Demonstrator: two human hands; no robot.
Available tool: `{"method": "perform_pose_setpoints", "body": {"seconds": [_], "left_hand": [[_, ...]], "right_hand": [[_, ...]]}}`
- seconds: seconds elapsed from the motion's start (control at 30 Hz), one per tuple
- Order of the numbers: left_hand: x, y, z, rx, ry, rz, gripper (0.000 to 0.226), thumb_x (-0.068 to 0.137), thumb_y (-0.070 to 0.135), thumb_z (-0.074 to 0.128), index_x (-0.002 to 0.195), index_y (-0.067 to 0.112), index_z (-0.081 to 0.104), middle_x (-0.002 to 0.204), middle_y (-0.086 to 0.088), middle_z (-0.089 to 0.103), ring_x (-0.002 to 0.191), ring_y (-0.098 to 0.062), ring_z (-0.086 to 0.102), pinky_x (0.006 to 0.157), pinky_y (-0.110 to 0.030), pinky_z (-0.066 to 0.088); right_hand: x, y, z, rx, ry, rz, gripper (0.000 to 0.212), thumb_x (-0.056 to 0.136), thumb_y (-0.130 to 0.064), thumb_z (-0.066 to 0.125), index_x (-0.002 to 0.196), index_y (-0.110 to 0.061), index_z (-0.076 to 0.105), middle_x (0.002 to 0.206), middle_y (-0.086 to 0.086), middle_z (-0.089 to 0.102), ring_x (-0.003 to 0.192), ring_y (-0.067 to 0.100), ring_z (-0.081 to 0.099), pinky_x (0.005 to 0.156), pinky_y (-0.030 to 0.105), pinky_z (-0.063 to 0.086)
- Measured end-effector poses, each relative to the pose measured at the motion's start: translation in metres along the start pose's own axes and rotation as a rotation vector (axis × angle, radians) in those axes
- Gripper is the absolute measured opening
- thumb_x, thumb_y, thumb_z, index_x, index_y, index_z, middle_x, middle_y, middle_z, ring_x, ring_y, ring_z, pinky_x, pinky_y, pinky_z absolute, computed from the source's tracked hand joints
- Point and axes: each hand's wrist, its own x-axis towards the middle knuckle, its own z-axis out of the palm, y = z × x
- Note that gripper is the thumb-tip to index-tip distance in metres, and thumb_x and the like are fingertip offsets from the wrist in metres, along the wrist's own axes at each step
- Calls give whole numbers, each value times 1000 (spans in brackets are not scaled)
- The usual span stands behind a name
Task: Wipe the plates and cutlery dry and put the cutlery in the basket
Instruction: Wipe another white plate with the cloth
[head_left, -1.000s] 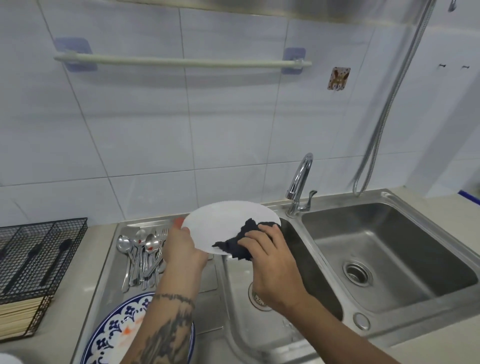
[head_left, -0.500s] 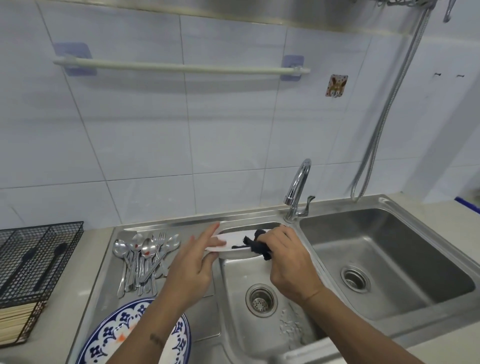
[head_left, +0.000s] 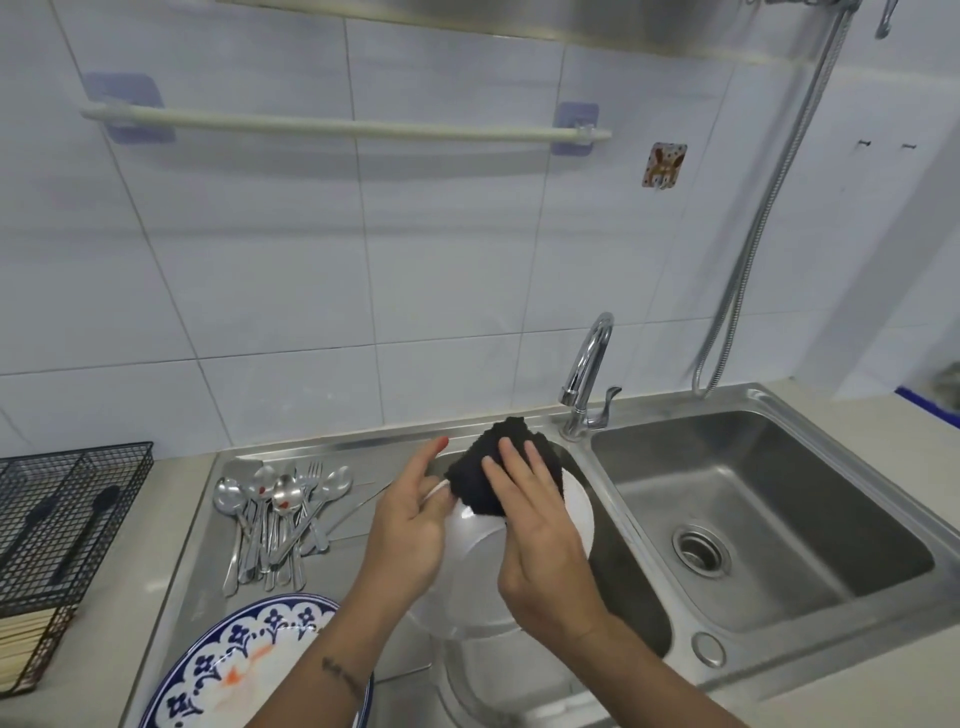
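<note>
Over the left sink basin, my left hand (head_left: 410, 525) grips the left rim of a tilted white plate (head_left: 478, 571). My right hand (head_left: 540, 535) presses a black cloth (head_left: 472, 478) flat against the plate's upper part, fingers straight. Several spoons and forks (head_left: 275, 514) lie in a pile on the steel drainboard to the left. A black wire basket (head_left: 57, 519) stands on the counter at the far left with dark utensils inside. A blue-patterned plate (head_left: 249, 660) lies on the drainboard near my left forearm.
The faucet (head_left: 587, 374) rises just behind the plate, between the basins. The right basin (head_left: 753, 493) holds only its drain. A metal hose (head_left: 763, 208) hangs down the tiled wall. Light wooden sticks (head_left: 26, 644) lie under the basket.
The plate has turned from edge-on to facing me and come lower and nearer. My right hand now lies flat on the spread cloth instead of bunching it.
</note>
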Motion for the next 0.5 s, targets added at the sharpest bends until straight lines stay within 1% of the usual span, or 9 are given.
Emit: {"method": "perform_pose_setpoints", "body": {"seconds": [0.03, 0.07, 0.13, 0.17, 0.23, 0.33, 0.4, 0.47, 0.5], "left_hand": [[0, 4, 0, -29, 19, -15, 50, 98, -4, 52, 133, 30, 53, 90, -2, 77, 88, -10, 71, 83, -20, 52], [0, 8, -2, -38, 55, -24, 49, 97, -5, 52, 132, 29, 54, 86, -3, 76, 80, -9, 71, 75, -17, 52], [3, 12, -11, -32, 143, -45, 48, 97, -2, 53, 130, 32, 56, 77, -7, 72, 67, -15, 65, 65, -24, 51], [5, 13, -16, -29, 182, -62, 47, 97, 0, 54, 129, 34, 57, 77, -7, 73, 66, -16, 65, 66, -28, 52], [9, 13, -25, -44, 215, -84, 44, 97, 2, 55, 126, 34, 59, 80, -2, 76, 70, -14, 69, 71, -33, 53], [11, 16, -21, -52, 210, -85, 38, 96, 2, 55, 119, 31, 64, 87, -3, 76, 83, -20, 71, 80, -38, 54], [8, 18, -12, -70, 206, -75, 37, 96, 1, 54, 112, 32, 67, 86, 1, 75, 82, -13, 69, 80, -29, 52], [6, 22, -7, -99, 182, -67, 36, 96, -2, 52, 107, 29, 67, 80, 3, 74, 71, -5, 66, 68, -19, 50], [5, 23, -7, -130, 165, -68, 35, 97, -4, 51, 106, 25, 67, 81, 2, 75, 70, -6, 67, 64, -18, 50]], "right_hand": [[3, 2, -2, -14, -10, -13, 68, 83, 6, 37, 148, -14, 39, 159, -2, 27, 150, 16, 10, 121, 28, 9], [6, 7, -6, -37, -8, -11, 67, 83, 4, 36, 148, -15, 40, 159, -4, 26, 150, 16, 10, 121, 28, 10], [7, 22, -14, -74, 10, 60, 68, 84, 4, 36, 148, -19, 40, 159, -12, 20, 149, 9, 7, 119, 22, 9], [6, 28, -18, -85, 10, 109, 70, 85, 7, 37, 148, -22, 38, 158, -18, 15, 148, 4, 3, 118, 20, 9], [1, 31, -23, -86, -30, 133, 73, 86, 9, 39, 150, -25, 33, 156, -25, 9, 147, -2, -1, 120, 25, 12], [2, 12, -25, -40, -110, -15, 64, 89, -4, 46, 149, -21, 36, 161, -15, 13, 149, 8, 1, 120, 31, 13], [7, 3, -26, -23, -123, -47, 56, 90, -17, 54, 144, -21, 40, 162, -11, 10, 150, 12, -2, 119, 35, 12], [15, 2, -26, -19, -81, -5, 54, 93, -23, 55, 143, -24, 37, 163, -9, 3, 150, 13, -6, 120, 42, 12], [18, 4, -26, -32, -67, 17, 57, 95, -25, 52, 147, -26, 31, 163, -8, -1, 149, 14, -9, 120, 47, 11]]}}
